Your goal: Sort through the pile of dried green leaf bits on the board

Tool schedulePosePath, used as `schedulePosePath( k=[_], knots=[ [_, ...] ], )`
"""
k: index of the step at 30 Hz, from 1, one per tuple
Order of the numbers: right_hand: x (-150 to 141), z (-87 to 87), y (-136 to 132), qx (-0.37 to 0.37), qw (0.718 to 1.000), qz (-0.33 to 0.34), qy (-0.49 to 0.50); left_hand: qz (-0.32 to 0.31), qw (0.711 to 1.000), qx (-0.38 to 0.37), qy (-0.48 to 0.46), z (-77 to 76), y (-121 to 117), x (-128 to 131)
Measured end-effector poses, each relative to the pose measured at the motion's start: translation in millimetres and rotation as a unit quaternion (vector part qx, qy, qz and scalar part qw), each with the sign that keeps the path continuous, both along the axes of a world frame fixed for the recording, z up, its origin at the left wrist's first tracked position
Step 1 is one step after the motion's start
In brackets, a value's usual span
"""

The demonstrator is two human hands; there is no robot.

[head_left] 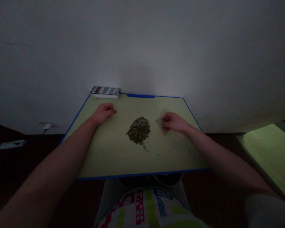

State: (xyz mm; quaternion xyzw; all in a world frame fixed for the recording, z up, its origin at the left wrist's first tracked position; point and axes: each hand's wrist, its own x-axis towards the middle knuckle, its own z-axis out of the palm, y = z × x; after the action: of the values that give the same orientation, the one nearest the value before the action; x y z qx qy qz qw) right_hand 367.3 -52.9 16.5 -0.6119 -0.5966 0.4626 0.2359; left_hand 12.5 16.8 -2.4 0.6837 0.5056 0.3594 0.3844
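A pile of small dark green grains [139,130] lies in the middle of a pale green table with a blue edge [109,152]. My left hand [104,112] rests on the table to the left of the pile, fingers curled into a loose fist with nothing seen in it. To the right of the pile, my right hand [174,122] has its fingers pinched on the edge of a thin clear plastic bag [160,123]. A few stray grains [146,148] are scattered in front of the pile.
A phone [105,91] lies at the table's far left corner against the white wall. A second pale green surface [270,152] stands at the right. A power strip [11,144] and a plug [47,126] are on the dark floor at left.
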Motion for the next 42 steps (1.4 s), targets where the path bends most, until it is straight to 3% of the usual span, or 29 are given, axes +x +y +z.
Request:
schedulePosePath(
  k=[8,12,22,26,36,39,42],
  knots=[
    [2,8.8,-17,0.027,0.998,-0.005,-0.055,0.003,1.000,-0.001,-0.003,1.3,-2,1],
    [3,12.6,-31,0.023,0.999,-0.037,-0.023,0.003,1.000,0.001,0.000,1.0,-1,1],
    [-4,-4.7,-36,0.005,0.999,-0.027,-0.018,0.003,1.000,0.001,0.007,-0.2,-1,1],
    [-2,-3.9,-36,0.008,0.999,-0.032,-0.032,-0.004,1.000,0.008,0.010,-0.6,0,0],
    [47,6.7,-42,0.012,0.990,-0.102,-0.094,-0.002,1.000,0.004,0.015,2.5,-2,2],
    [36,11.3,-58,0.026,0.992,-0.116,-0.041,0.002,1.000,0.005,0.014,2.0,-1,2],
    [7,10.8,-76,0.022,0.998,-0.059,0.011,0.004,1.000,-0.002,0.013,2.2,-2,2]
  ],
)
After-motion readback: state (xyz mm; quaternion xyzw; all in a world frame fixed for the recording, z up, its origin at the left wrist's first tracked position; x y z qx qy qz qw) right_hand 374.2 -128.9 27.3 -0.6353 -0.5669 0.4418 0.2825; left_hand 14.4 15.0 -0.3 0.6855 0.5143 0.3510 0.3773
